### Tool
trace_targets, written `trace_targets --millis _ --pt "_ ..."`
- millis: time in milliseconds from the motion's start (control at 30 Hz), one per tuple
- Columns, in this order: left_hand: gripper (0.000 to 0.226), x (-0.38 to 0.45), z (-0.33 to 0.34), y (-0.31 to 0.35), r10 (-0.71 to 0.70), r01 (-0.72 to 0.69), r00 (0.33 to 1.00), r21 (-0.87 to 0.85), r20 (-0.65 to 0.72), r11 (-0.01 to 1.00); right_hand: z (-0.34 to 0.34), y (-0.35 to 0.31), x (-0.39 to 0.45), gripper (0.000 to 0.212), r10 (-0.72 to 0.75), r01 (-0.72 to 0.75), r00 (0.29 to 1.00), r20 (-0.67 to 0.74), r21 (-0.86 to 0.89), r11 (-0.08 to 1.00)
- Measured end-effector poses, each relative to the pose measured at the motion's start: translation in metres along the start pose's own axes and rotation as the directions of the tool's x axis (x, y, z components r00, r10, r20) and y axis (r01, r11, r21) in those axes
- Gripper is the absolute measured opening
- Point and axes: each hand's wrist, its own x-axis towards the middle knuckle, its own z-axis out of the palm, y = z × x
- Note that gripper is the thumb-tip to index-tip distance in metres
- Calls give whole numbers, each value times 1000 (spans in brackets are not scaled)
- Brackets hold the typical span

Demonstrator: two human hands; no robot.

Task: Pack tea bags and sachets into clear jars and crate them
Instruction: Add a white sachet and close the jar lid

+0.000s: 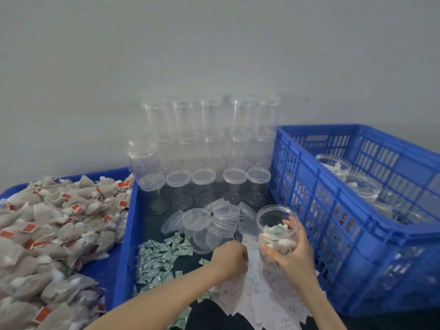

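Observation:
My right hand (294, 254) grips an open clear jar (277, 225) that holds tea bags and a green sachet, tilted slightly above the table. My left hand (229, 257) hovers with curled fingers over white paper slips (266, 296), just left of the jar; whether it pinches a slip I cannot tell. A pile of green sachets (159, 259) lies left of that hand. A heap of tea bags (54, 239) with red tags fills the blue tray (123, 258) at left. The blue crate (333, 210) at right holds several filled jars (362, 186).
Stacked empty clear jars (209, 144) with lids stand against the grey wall behind the work area. Loose clear lids (209, 222) lie between those jars and my hands. The crate's wall stands close to the right of my right hand.

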Motion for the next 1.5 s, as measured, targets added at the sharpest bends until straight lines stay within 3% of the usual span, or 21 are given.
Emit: trace_targets --millis 333,600,733,833,933,1033,1100,1200,1300,1400,1500 --pt "15 5 -14 -13 16 -19 999 -73 -39 997 -2 3 1 84 28 -28 1000 -8 -8 1000" --pt "19 5 -17 -17 72 -64 992 82 -102 995 3 2 0 84 15 -15 1000 28 -14 1000" --pt "17 6 -25 -14 61 -51 986 65 -155 997 3 4 -1 85 13 -12 998 55 -28 1000" --pt "14 4 -48 -9 14 -19 982 -25 -188 1000 3 4 -1 87 20 -17 998 66 -38 999" --pt "11 -2 -85 -3 -59 -15 940 -216 -336 976 4 5 -1 91 39 -36 996 78 -38 999" --pt "8 -8 -121 8 -120 -159 854 -475 -505 865 8 8 -2 89 35 -33 995 92 -30 999" --pt "12 -11 -135 19 -93 -230 874 -575 -477 785 12 8 -3 91 36 -33 994 101 -33 999" --pt "13 -11 -136 33 70 -217 950 -482 -305 849 16 9 -4 92 35 -32 992 123 -29 999" --pt "12 -12 -124 40 169 -218 966 -268 -194 938 18 4 -6 95 44 -42 989 144 -20 999" --pt "6 -11 -118 39 214 -230 958 -67 -191 971 18 -1 -7 101 60 -58 985 164 -17 998" --pt "11 -14 -122 34 220 -270 924 -127 -312 954 14 -2 -5 91 70 -66 987 142 -27 997"
